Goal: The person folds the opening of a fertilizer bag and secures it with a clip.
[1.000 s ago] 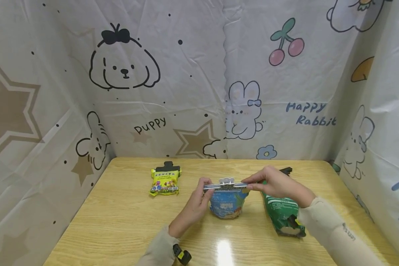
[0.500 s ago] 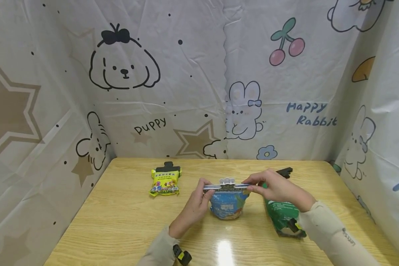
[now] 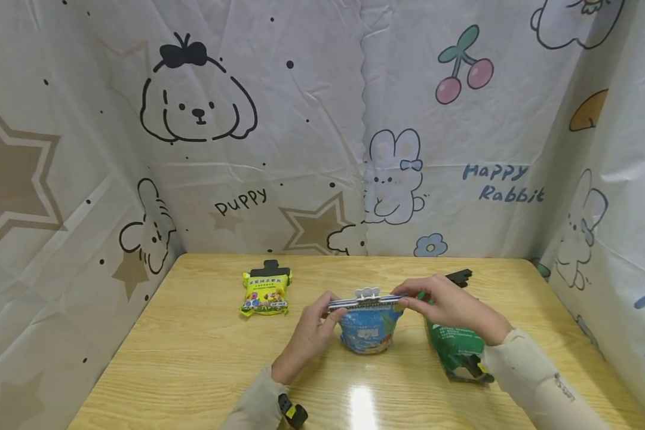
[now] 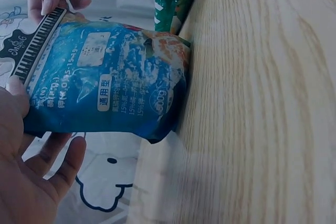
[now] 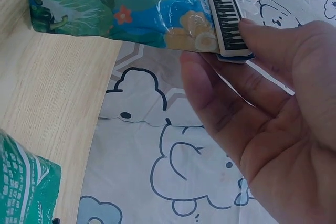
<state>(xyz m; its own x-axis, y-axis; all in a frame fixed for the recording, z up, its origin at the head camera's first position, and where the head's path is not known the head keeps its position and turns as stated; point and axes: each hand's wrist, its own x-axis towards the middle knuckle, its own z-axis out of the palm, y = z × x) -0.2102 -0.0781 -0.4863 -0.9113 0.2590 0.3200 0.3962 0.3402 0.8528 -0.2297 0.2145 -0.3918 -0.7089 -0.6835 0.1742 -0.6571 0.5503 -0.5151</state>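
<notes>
A blue printed bag stands upright on the table, its top edge closed by a piano-keyboard-patterned clip. My left hand pinches the left end of this clip. At the other end, my right hand pinches it between thumb and fingers. The left wrist view shows the keyboard clip along the top of the bag, with the bag's base against the tabletop. In the right wrist view, my right thumb lies on the keyboard face of the clip.
A green bag with a black clip lies at the right, partly behind my right arm. Toward the back left sits a small yellow bag with a black clip. Printed curtains border the wooden table.
My right hand has sunk very slightly over the green bag. Both hands keep their hold on the clip, and the blue bag stays in nearly the same place.
</notes>
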